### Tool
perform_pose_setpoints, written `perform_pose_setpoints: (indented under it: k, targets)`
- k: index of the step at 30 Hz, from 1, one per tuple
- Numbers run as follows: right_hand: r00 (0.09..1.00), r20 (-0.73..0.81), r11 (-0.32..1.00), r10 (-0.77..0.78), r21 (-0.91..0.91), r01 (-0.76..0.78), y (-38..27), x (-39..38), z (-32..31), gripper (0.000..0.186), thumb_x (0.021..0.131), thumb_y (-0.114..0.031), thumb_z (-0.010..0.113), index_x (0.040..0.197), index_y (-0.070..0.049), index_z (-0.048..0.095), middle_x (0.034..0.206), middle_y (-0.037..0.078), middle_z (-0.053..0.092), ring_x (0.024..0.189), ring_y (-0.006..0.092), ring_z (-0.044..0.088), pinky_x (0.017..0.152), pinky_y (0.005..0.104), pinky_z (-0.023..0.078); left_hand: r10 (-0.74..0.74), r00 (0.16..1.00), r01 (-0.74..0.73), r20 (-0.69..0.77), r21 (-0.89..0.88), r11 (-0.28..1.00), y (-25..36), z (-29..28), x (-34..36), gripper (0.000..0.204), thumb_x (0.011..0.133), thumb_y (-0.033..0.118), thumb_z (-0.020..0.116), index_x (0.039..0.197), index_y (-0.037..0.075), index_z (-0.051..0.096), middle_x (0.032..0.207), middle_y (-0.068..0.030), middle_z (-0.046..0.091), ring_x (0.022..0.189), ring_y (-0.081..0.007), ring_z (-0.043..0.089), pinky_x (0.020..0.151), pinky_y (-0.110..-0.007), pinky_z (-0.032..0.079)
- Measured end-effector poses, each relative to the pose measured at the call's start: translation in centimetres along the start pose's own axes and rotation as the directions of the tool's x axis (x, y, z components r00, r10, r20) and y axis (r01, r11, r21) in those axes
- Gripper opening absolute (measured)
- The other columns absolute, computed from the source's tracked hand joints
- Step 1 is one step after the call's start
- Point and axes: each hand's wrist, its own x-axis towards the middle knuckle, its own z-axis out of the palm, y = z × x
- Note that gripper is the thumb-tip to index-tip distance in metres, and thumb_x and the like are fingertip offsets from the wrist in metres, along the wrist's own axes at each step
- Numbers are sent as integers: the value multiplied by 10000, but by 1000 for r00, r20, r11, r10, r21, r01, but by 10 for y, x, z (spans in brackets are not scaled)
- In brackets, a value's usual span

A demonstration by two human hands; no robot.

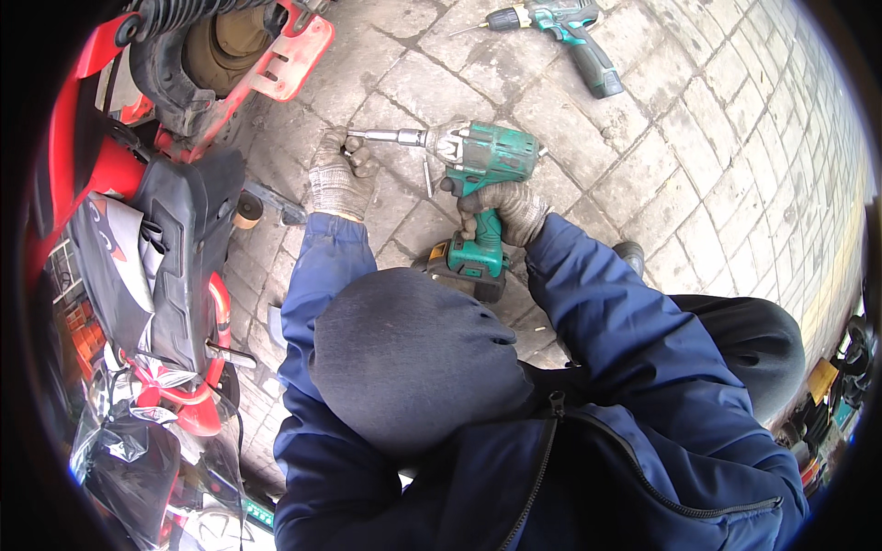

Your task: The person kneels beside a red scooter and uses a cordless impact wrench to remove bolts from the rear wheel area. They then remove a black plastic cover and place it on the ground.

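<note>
My gloved right hand (pixel 503 209) grips the handle of a green impact wrench (pixel 501 151) with a battery at its base (pixel 469 266). The wrench lies sideways, its long silver socket fitting (pixel 386 137) pointing left. My gloved left hand (pixel 342 174) has its fingers closed at the far end of that fitting, around a small metal piece that is partly hidden. A thin metal rod (pixel 427 176) shows on the paving just below the fitting.
A green-and-black drill (pixel 574 46) with a bit lies at the top. A red-and-black vehicle (pixel 175 230) fills the left side, with a tape roll (pixel 246 211) beside it. Assorted items (pixel 827 376) crowd the right rim. The paving (pixel 680 184) is stone block.
</note>
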Motion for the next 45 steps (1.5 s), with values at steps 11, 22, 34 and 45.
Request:
perform_pose_setpoints:
  k: [11,22,34,45]
  targets:
    - [993,-104,989,-63,-142,48,7,0,11,363,699,21,668,1057,27,609,706,71,616,559,197,609,574,330,543,18,997,-4,-72,193,981,-10,11,-14,131,955,201,500,870,102,493,655,-16,475,461,-117,392,380,-264,285]
    - [994,35,990,-103,-91,106,-7,-7,23,377,667,18,663,1040,30,609,757,92,638,545,205,617,551,342,551,136,955,-194,-263,-210,958,37,-37,22,363,875,-70,364,1236,-35,385,1237,-204,513,1113,-320,546,982,-508,481]
    - [996,42,994,-81,-66,83,-5,-4,25,440,625,43,666,1059,30,598,879,104,645,553,200,621,533,346,565,164,980,-191,-109,-318,929,46,-21,19,300,909,-39,360,1202,-93,390,1203,-226,532,1135,-352,554,997,-584,454]
    - [994,40,993,-99,-67,102,-11,-4,25,420,632,45,663,1048,37,609,871,106,646,541,204,620,535,354,566,172,969,-195,-177,-120,974,41,-37,26,209,929,19,431,1114,-75,457,1116,-216,555,1040,-308,585,928,-480,532]
